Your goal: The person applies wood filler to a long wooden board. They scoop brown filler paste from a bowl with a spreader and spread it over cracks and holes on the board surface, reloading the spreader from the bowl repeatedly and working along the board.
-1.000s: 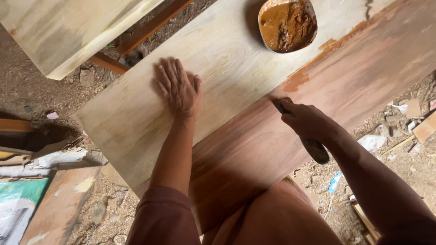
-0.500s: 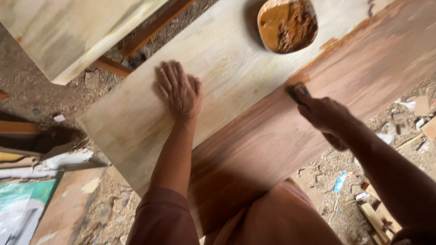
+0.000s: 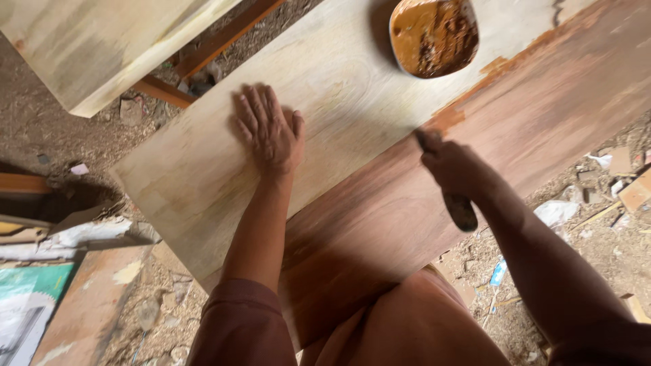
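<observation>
Half-stained reddish-brown pale board [image 3: 224,183]

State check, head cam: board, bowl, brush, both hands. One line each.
wooden board: lying flat, near half stained reddish-brown, far half bare and pale
bowl: upright on the board's bare part, holding brown stain
brush: gripped in the right hand, dark handle end sticking out, tip on the stained area
left hand: flat on bare wood, fingers spread
right hand: closed around the brush
</observation>
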Available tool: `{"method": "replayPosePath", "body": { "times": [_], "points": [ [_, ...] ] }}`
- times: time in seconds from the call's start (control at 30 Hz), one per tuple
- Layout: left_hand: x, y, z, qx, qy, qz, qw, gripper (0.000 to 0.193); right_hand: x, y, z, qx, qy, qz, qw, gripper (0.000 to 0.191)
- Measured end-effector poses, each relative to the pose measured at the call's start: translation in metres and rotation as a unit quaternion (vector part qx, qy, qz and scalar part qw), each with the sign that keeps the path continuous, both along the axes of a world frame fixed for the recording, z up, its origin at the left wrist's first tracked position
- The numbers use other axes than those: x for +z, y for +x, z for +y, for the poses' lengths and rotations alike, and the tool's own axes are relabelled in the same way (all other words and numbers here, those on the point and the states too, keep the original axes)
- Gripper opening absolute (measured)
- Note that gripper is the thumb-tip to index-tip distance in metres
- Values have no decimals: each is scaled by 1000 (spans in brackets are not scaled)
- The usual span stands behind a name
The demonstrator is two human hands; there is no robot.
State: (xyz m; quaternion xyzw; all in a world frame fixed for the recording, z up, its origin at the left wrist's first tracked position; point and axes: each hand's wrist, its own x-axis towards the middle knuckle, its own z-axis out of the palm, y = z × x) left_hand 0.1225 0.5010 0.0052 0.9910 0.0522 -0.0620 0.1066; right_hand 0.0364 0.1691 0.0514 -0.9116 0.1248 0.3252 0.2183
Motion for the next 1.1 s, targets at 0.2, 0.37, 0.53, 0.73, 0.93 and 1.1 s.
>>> {"method": "replayPosePath", "body": {
  "times": [0.2, 0.37, 0.53, 0.73, 0.93, 1.1],
  "points": [
    [2, 0, -2, 6, -1, 2, 1000, 81, 22, -14, -16, 43, 21, -5, 999, 47],
    [-6, 3, 0, 3, 17, 44, 999, 83, 32, -2, -50, -69, -15, 14, 997, 63],
    [-12, 3, 3, -4, 34, 23, 999, 83, 28, 12, -57, -17, -33, -62, 997, 65],
    [-5, 0, 0, 0, -7, -12, 1000, 80, 17, -2, -61, -16, -64, 20, 998, 68],
    [-3, 1, -1, 7, -23, -12, 1000, 83, 15, 12, -71, -46, 25, -61, 997, 68],
    [-8, -1, 1, -1, 1, -17, 1000, 81, 14, 31, -59, -56, -22, -18, 998, 56]
  ]
}}
